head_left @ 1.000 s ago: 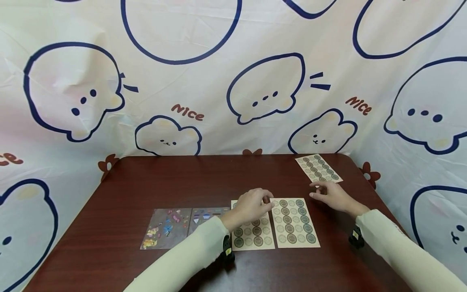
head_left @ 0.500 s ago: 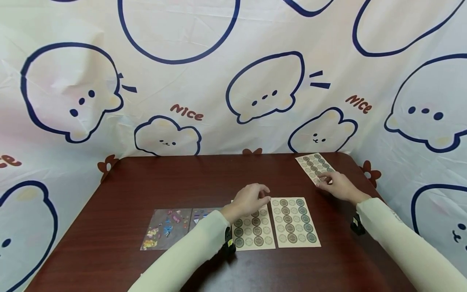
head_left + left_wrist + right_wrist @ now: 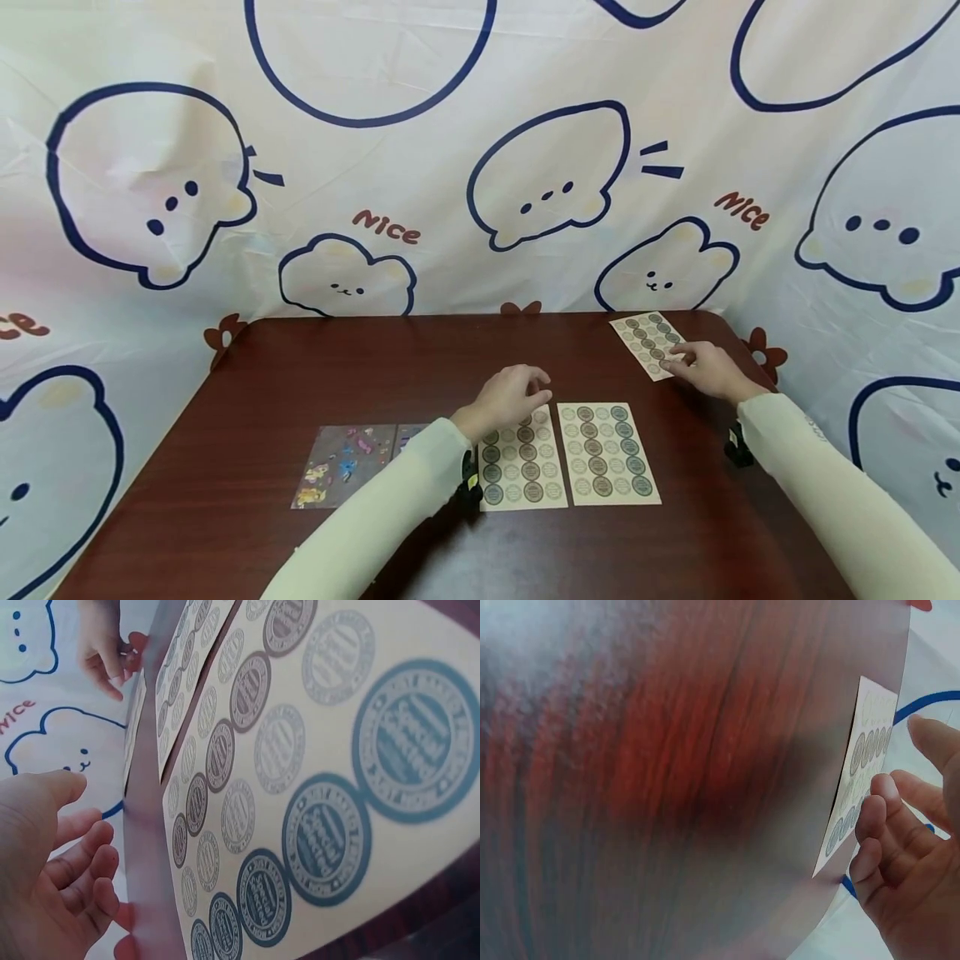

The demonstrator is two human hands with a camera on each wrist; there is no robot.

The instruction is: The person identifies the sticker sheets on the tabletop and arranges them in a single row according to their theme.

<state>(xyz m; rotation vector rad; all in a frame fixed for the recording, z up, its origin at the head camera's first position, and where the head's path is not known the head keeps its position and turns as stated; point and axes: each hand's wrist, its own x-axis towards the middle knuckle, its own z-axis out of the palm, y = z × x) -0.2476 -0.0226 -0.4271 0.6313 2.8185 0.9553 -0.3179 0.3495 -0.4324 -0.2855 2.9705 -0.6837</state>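
In the head view my left hand (image 3: 504,402), fingers loosely curled and holding nothing, hovers over the upper part of a cream sticker sheet (image 3: 522,477) with round stamp-like stickers. The left wrist view shows that same hand (image 3: 56,877) beyond the sheet's far edge. A second sticker sheet (image 3: 609,467) lies flat just to the right. My right hand (image 3: 708,371) is at the right edge of a third sticker sheet (image 3: 642,335), which lies angled near the table's far right corner. Its fingers are relaxed and bent; whether the fingertips touch the paper I cannot tell.
Clear sheets (image 3: 337,471) with small colourful stickers lie left of the cream sheets, partly behind my left sleeve (image 3: 390,500). The dark brown table (image 3: 375,367) ends at a patterned cloth backdrop (image 3: 442,183). A black wrist device (image 3: 738,446) sits on my right wrist.
My right hand has moved up and to the right, reaching the far sheet's edge. My left hand has lifted slightly away from the gap between the two near sheets. The sheets stay in place.
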